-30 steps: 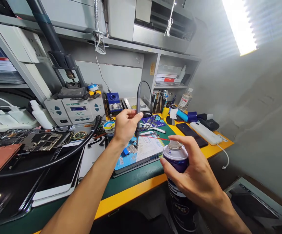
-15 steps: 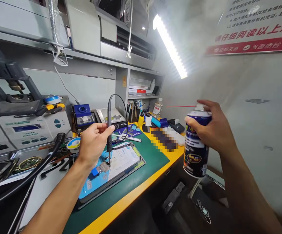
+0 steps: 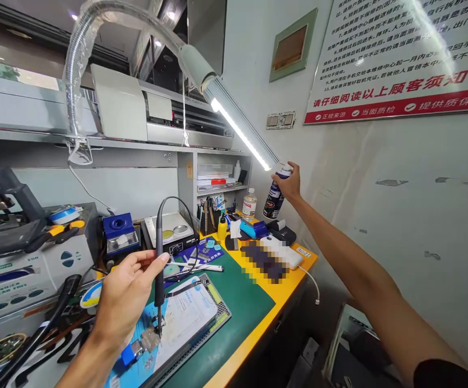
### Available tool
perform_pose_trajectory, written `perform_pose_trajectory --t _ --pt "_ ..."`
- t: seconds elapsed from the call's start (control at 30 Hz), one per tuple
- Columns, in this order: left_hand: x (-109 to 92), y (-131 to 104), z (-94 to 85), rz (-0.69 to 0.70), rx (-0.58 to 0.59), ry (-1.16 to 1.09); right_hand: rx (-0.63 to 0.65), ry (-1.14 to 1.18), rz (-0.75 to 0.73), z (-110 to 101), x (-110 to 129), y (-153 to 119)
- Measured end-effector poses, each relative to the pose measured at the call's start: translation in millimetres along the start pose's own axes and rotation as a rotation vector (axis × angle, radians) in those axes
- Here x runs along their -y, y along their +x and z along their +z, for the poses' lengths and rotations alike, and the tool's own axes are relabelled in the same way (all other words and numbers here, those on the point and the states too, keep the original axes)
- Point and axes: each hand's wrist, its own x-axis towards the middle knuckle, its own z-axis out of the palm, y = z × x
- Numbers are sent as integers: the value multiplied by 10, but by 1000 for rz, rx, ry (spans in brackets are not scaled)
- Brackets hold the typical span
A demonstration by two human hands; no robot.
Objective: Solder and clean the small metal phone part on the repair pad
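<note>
Since half a second ago the right hand (image 3: 289, 182) has carried the spray can (image 3: 274, 195) far out toward the wall, fingers wrapped round it. The left hand (image 3: 125, 293) pinches the soldering iron (image 3: 159, 269); its tip seems to touch a small clamped part (image 3: 149, 339), hard to make out.

Large wall notice (image 3: 403, 59) at upper right: rows of small black Chinese print, mostly too fine to make out; beneath them, big red characters reading 请仔细阅读以上顾客须知. Along its bottom, a red band with white ticked items: 正规来源, 当面质检, 提供质保. Grey soldering station (image 3: 19, 275) at far left: faint lettering above its blue display, apparently "QUICK" and "LEAD FREE", blurred. Spray can (image 3: 274, 195) at the wall: label print too small to read. Papers on the blue work mat (image 3: 185, 318): illegible.
</note>
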Motion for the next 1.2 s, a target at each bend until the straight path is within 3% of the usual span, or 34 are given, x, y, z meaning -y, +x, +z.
perform_pose_trajectory --t 0.23,0.43,0.87,1.03,1.2 --pt "-26 2 -5 -70 -18 15 24 12 -14 533 -414 -177" --pt "-46 -15 14 -51 -14 24 120 29 -18 691 -586 -317" --pt "-14 -22 1 54 10 -4 172 57 28 715 -616 -283" --pt "-13 -34 28 80 7 -33 219 89 65 592 -448 -341" --pt "-7 -35 34 111 -13 -42 257 150 57 325 -121 -402"
